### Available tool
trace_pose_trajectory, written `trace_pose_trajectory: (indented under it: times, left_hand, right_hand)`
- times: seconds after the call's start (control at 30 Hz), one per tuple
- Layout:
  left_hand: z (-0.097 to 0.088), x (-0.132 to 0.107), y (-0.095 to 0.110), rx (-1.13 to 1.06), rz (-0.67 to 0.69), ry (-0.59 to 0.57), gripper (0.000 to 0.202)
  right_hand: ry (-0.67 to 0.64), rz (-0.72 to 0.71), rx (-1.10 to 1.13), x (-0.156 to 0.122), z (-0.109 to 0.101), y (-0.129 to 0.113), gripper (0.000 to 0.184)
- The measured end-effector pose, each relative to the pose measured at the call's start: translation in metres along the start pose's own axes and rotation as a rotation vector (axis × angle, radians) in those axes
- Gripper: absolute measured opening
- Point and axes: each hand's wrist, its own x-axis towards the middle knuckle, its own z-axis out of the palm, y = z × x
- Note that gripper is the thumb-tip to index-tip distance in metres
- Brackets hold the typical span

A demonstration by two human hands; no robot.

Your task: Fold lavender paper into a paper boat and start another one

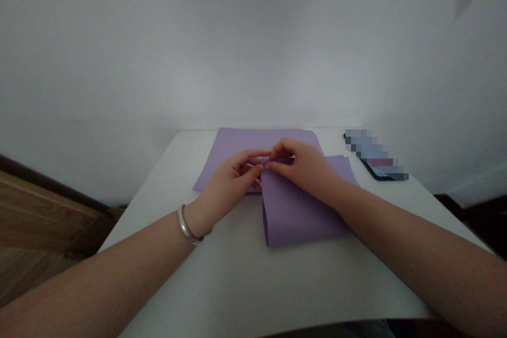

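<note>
- Folded purple sheet: on the white surface.
- Right hand: thumb and fingers pinching its upper left corner.
- Left hand: half-curled at that corner; cannot tell if gripping.
- Flat purple sheet: behind it.
- Phone: to its far right.

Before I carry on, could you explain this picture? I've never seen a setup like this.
There's no machine here, just a person's bare hands. The only view comes from a camera worn on the head, looking forward and down. On the white table lies a flat purple sheet; in front of it is a folded purple sheet. The right hand pinches its upper edge near the left corner; the left hand has its fingertips at that corner. A phone lies to the right, its screen pixelated.
</note>
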Motion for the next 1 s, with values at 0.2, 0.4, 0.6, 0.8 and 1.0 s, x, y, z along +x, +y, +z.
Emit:
trace_pose_trajectory:
  times: [0.2, 0.4, 0.6, 0.8, 1.0]
  left_hand:
    - [0.000, 0.001, 0.000, 0.124, 0.054, 0.071, 0.022]
    - [0.001, -0.002, 0.006, 0.225, 0.073, 0.174, 0.021]
    - [0.001, -0.005, 0.010, 0.255, 0.025, 0.226, 0.029]
    - [0.005, -0.008, 0.015, 0.157, -0.023, 0.243, 0.030]
    - [0.006, -0.006, 0.016, 0.102, -0.063, 0.282, 0.030]
  right_hand:
    - [-0.042, -0.060, -0.144, -0.002, -0.013, 0.006, 0.010]
    - [-0.168, -0.019, -0.213, -0.011, -0.035, 0.015, 0.019]
    - [-0.225, 0.053, -0.212, -0.026, -0.053, 0.023, 0.034]
    - [-0.170, 0.125, -0.241, -0.039, -0.075, 0.037, 0.030]
    - [-0.106, 0.181, -0.293, -0.047, -0.090, 0.049, 0.027]
